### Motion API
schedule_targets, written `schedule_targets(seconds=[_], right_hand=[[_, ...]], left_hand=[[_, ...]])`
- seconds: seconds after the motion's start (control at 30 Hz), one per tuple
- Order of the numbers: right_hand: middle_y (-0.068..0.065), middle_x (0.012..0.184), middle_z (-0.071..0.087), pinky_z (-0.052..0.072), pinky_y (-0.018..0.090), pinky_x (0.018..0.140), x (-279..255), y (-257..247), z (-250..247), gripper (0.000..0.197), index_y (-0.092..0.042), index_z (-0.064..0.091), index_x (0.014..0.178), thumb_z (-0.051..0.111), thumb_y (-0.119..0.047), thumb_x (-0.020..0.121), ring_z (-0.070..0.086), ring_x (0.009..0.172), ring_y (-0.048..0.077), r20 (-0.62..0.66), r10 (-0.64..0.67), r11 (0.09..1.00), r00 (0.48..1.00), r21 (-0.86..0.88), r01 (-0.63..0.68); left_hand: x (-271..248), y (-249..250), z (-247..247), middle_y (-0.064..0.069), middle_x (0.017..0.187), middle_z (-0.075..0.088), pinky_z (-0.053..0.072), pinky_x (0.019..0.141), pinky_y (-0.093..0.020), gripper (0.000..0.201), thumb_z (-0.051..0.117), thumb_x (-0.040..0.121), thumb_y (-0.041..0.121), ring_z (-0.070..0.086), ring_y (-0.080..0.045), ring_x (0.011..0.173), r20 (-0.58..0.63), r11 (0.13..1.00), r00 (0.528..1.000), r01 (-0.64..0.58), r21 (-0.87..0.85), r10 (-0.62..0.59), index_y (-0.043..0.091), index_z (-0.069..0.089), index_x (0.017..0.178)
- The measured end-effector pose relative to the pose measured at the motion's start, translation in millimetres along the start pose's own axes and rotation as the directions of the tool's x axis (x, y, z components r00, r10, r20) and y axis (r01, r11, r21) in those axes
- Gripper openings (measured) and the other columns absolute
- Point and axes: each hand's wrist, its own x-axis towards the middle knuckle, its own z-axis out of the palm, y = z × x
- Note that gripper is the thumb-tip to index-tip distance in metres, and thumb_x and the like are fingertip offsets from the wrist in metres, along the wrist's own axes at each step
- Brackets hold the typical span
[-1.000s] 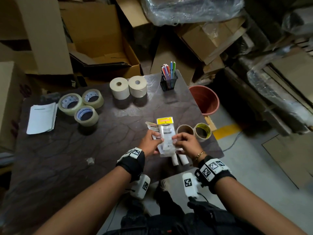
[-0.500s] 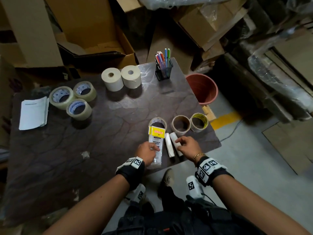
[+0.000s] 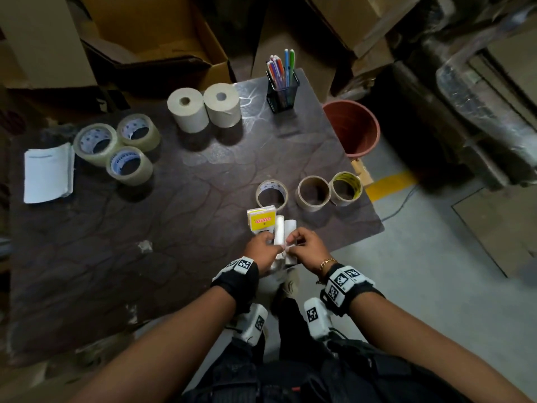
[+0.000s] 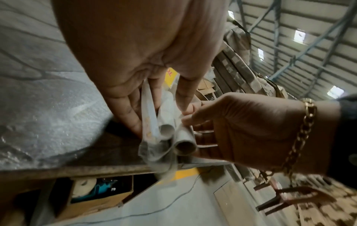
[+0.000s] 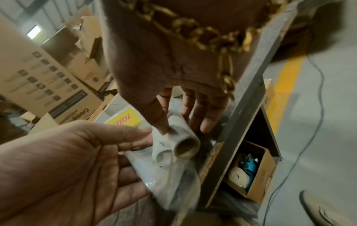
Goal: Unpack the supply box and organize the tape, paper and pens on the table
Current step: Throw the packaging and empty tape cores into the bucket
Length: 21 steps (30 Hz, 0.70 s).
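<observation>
Tape rolls point(image 3: 114, 146), pens point(image 3: 281, 71) and notepad point(image 3: 48, 173) are sorted; left hand point(image 3: 261, 251) and right hand point(image 3: 305, 248) pinch white tubes point(image 3: 283, 231), unplaced

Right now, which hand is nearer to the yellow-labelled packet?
Left. The left hand touches the packet at its near end; the right hand is beyond two white rolls.
</observation>
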Motion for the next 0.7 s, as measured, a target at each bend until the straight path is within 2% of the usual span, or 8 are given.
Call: schedule_targets(seconds=[0.07,0.17,0.27,0.4,0.53,0.63,0.7], right_hand=[[0.002,0.073,0.057,0.045,0.028,0.065,-6.6,-8.1,-4.0,0.030,-0.019,0.055,0.071,0.068,0.008,0.070,0.052,0.067,0.015,-0.018,0.004,0.992,1.000,0.126,-0.002],[-0.001,0.072,0.050,0.042,0.020,0.060,-15.0,-24.6,-17.9,0.032,-0.015,0.049,0.075,0.062,0.014,0.076,0.048,0.063,0.008,-0.046,-0.026,0.970,0.999,0.241,0.037],[0.000,0.073,0.052,0.043,0.015,0.052,-21.7,-48.7,-37.9,0.028,-0.010,0.049,0.080,0.059,0.017,0.078,0.052,0.056,0.002,-0.105,-0.073,0.943,0.992,0.317,0.103],[-0.001,0.076,0.056,0.045,0.017,0.047,-18.6,-89.8,-68.4,0.025,-0.006,0.051,0.091,0.059,0.015,0.080,0.055,0.051,0.000,-0.167,-0.162,0.898,0.973,0.383,0.215],[0.002,0.094,0.061,0.052,0.021,0.058,-3.9,-121.5,-101.6,0.027,-0.010,0.056,0.096,0.061,0.011,0.081,0.062,0.067,0.004,-0.208,-0.230,0.870,0.951,0.393,0.297],[0.010,0.111,0.063,0.057,0.029,0.063,12.6,-134.8,-125.7,0.035,-0.013,0.059,0.107,0.059,0.012,0.082,0.067,0.081,0.015,-0.173,-0.276,0.832,0.945,0.450,0.326],[0.014,0.120,0.061,0.059,0.035,0.066,26.8,-137.1,-141.6,0.041,-0.015,0.060,0.110,0.058,0.013,0.081,0.067,0.087,0.021,-0.136,-0.289,0.820,0.948,0.476,0.318]], left_hand=[[-1.5,-1.8,2.2,-0.007,0.105,0.069,0.051,0.089,-0.038,0.035,0.077,0.072,0.026,0.065,-0.027,0.099,-0.040,0.995,0.999,0.021,-0.097,-0.025,0.012,0.067,0.102],[-10.1,11.7,-2.5,-0.005,0.105,0.069,0.052,0.088,-0.035,0.030,0.078,0.073,0.022,0.065,-0.022,0.097,-0.100,0.975,0.995,-0.029,-0.222,0.007,0.015,0.067,0.100],[-16.5,39.6,-15.4,-0.001,0.106,0.069,0.051,0.089,-0.034,0.030,0.077,0.074,0.020,0.064,-0.018,0.099,-0.132,0.948,0.982,-0.165,-0.272,0.133,0.016,0.066,0.102],[-17.6,90.7,-30.5,0.004,0.113,0.063,0.046,0.094,-0.032,0.036,0.075,0.078,0.019,0.060,-0.018,0.108,-0.173,0.897,0.929,-0.364,-0.251,0.328,0.019,0.058,0.109],[-18.0,140.5,-42.6,0.005,0.108,0.063,0.050,0.088,-0.039,0.039,0.067,0.073,0.036,0.064,-0.025,0.099,-0.220,0.855,0.867,-0.487,-0.181,0.447,0.039,0.043,0.103],[-11.5,171.7,-45.5,-0.002,0.098,0.067,0.056,0.078,-0.045,0.025,0.066,0.077,0.032,0.067,-0.026,0.082,-0.203,0.829,0.845,-0.529,-0.182,0.495,0.037,0.048,0.094],[-2.1,189.3,-42.6,-0.003,0.090,0.068,0.057,0.071,-0.043,0.019,0.068,0.080,0.026,0.064,-0.024,0.073,-0.202,0.821,0.842,-0.535,-0.199,0.500,0.035,0.054,0.089]])
